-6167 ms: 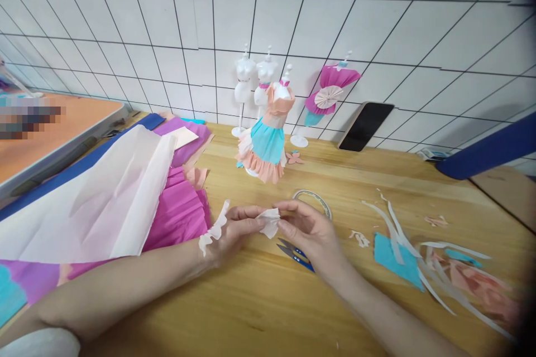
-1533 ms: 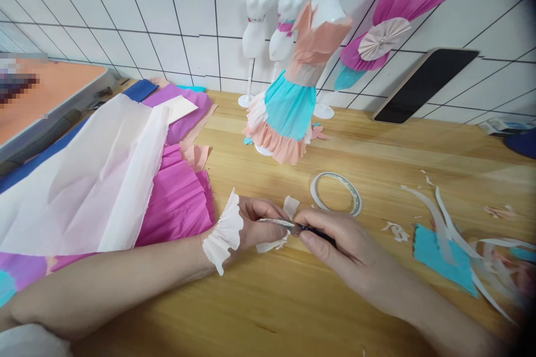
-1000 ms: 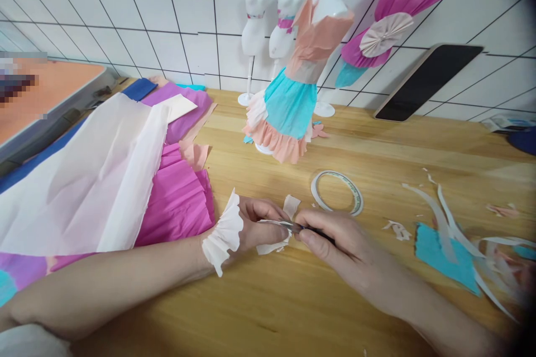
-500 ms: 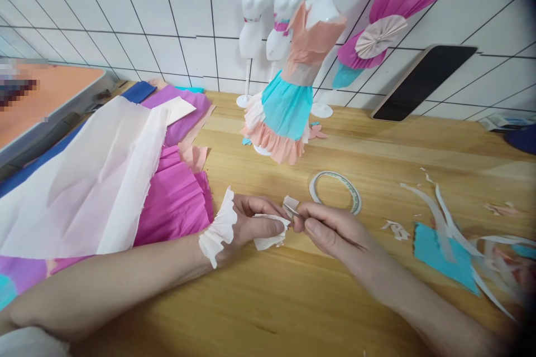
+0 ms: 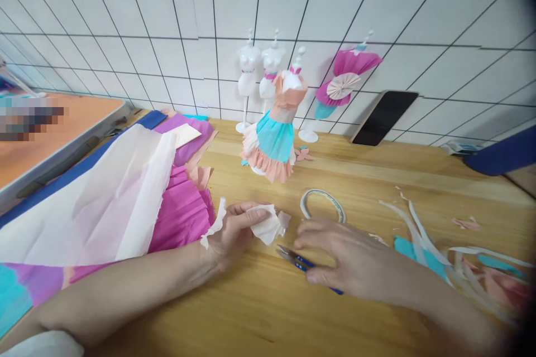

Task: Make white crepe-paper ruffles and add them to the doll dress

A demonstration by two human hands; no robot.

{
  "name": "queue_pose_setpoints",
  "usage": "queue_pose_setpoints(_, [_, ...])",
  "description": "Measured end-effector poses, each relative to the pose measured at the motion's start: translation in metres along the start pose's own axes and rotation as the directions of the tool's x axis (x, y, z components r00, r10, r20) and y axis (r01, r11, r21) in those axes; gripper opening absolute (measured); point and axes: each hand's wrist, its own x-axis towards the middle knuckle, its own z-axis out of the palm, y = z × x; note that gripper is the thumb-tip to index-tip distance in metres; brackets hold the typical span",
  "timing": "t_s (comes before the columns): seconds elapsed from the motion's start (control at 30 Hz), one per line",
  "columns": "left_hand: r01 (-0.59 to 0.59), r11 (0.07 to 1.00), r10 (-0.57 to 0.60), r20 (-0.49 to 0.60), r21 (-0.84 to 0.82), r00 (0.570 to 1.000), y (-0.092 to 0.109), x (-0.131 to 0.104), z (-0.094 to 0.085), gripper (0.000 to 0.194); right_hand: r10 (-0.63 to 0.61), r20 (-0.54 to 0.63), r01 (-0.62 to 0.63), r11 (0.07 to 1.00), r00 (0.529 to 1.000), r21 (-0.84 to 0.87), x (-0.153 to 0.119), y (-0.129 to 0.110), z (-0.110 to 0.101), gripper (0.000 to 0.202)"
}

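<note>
My left hand (image 5: 238, 228) pinches a small cream-white piece of crepe paper (image 5: 266, 224) between thumb and fingers. A ruffled white paper strip (image 5: 215, 224) sits around that wrist. My right hand (image 5: 330, 251) is just to the right, thumb and fingers spread apart over blue-handled thread snips (image 5: 298, 260). The snips point left toward the paper, and the thumb overlaps their handle; part of them is hidden beneath the hand. Behind the right hand lies a roll of white tape (image 5: 322, 192), partly covered by the fingers.
A small mannequin in a peach and turquoise paper dress (image 5: 274, 136) stands ahead, with other mannequins behind. A phone (image 5: 385, 117) leans on the tiled wall. Crepe paper sheets (image 5: 92, 201) cover the left side. Paper strips and turquoise scraps (image 5: 422, 254) lie at right.
My right hand has drawn back from the paper and its fingers have spread, with the snips now showing under it. The view has shifted, showing more of the wall.
</note>
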Motion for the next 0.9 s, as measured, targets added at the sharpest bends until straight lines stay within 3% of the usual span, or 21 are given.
queue_pose_setpoints(0.07, [-0.014, 1.000, 0.014, 0.021, 0.001, 1.000, 0.000, -0.002, 0.003, 0.030, 0.042, -0.166, -0.025, 0.994, 0.985, 0.103, 0.007, -0.007, 0.000, 0.022])
queue_pose_setpoints(0.13, [-0.031, 1.000, 0.031, 0.039, -0.002, 0.999, 0.000, -0.004, 0.005, 0.028, 0.114, -0.349, -0.008, 0.957, 0.930, 0.291, 0.015, -0.013, 0.003, 0.022])
queue_pose_setpoints(0.2, [-0.075, 0.997, 0.074, 0.068, 0.009, 0.995, 0.000, -0.005, 0.007, 0.025, 0.166, -0.408, 0.080, 0.850, 0.898, 0.521, 0.023, -0.019, 0.011, 0.021])
queue_pose_setpoints(0.27, [-0.133, 0.991, 0.130, 0.091, 0.031, 0.987, 0.001, -0.007, 0.008, 0.023, 0.164, -0.461, 0.134, 0.826, 0.872, 0.548, 0.029, -0.022, 0.020, 0.021])
queue_pose_setpoints(0.43, [-0.308, 0.935, 0.282, 0.158, 0.177, 0.946, -0.002, -0.008, 0.006, 0.019, 0.149, -0.619, 0.207, 0.860, 0.771, 0.466, 0.033, -0.025, 0.034, 0.016])
queue_pose_setpoints(0.57, [-0.368, 0.906, 0.331, 0.193, 0.209, 0.924, -0.008, -0.007, 0.002, 0.020, 0.098, -0.713, 0.252, 0.895, 0.694, 0.369, 0.033, -0.027, 0.036, 0.006])
queue_pose_setpoints(0.9, [-0.396, 0.881, 0.364, 0.166, 0.257, 0.917, -0.006, -0.009, 0.006, 0.032, -0.114, -0.759, 0.241, 0.969, 0.641, 0.058, 0.029, -0.032, 0.039, 0.013])
